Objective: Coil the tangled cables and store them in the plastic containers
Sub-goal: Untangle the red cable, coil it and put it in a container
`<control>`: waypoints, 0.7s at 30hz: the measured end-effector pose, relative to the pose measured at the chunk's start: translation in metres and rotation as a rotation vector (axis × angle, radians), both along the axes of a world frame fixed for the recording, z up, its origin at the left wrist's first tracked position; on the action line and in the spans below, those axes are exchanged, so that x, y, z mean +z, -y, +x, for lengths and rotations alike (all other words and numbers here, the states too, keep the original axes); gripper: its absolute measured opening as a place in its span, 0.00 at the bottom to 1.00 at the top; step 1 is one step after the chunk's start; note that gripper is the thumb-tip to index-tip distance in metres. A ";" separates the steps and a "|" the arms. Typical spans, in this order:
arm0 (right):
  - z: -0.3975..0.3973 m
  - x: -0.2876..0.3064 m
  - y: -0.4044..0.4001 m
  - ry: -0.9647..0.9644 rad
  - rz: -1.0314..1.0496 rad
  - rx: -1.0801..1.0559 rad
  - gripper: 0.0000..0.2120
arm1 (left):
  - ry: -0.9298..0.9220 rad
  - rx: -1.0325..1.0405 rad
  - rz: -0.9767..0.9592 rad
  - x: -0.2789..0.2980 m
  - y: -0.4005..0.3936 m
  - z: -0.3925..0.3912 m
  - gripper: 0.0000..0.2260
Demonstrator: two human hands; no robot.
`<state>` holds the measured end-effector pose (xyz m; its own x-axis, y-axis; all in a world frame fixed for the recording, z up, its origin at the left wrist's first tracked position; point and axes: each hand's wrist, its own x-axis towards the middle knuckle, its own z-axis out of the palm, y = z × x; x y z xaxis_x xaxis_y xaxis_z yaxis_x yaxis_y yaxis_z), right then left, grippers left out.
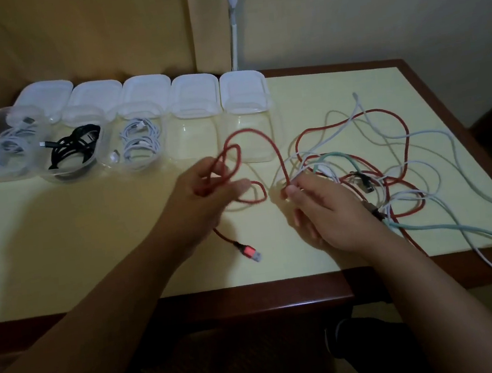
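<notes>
My left hand point(206, 197) fingers curl round small loops of the red cable point(276, 155) above the counter point(91, 234) — my right hand point(324, 208) pinches it farther along, beside the tangle point(389, 164).

A pale yellow table top point(92, 249) with a dark wooden rim point(251, 302) fills the middle of the frame. Behind it stands a beige wall point(372, 12); a white strip point(233, 22) runs down it at upper centre.
</notes>
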<state>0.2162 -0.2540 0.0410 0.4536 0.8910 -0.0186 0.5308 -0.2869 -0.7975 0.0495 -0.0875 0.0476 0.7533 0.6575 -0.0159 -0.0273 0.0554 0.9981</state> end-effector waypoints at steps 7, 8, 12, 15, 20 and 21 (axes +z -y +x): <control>-0.001 -0.002 0.004 0.155 -0.073 0.138 0.10 | -0.147 -0.039 0.279 -0.015 0.028 0.020 0.08; -0.001 -0.002 0.004 0.168 -0.076 0.151 0.11 | -0.115 -0.041 0.302 -0.018 0.028 0.021 0.08; -0.002 -0.004 0.003 0.214 -0.076 0.136 0.13 | 0.054 0.013 0.189 -0.020 0.036 0.022 0.06; 0.003 -0.003 0.003 0.198 -0.046 0.045 0.11 | 0.050 0.107 0.008 -0.010 0.039 0.025 0.04; 0.011 -0.003 0.004 0.240 -0.092 -0.098 0.13 | 0.095 0.245 -0.357 -0.001 0.006 0.026 0.07; 0.011 -0.004 0.004 0.275 -0.117 -0.098 0.13 | 0.127 0.284 -0.410 0.001 -0.003 0.024 0.06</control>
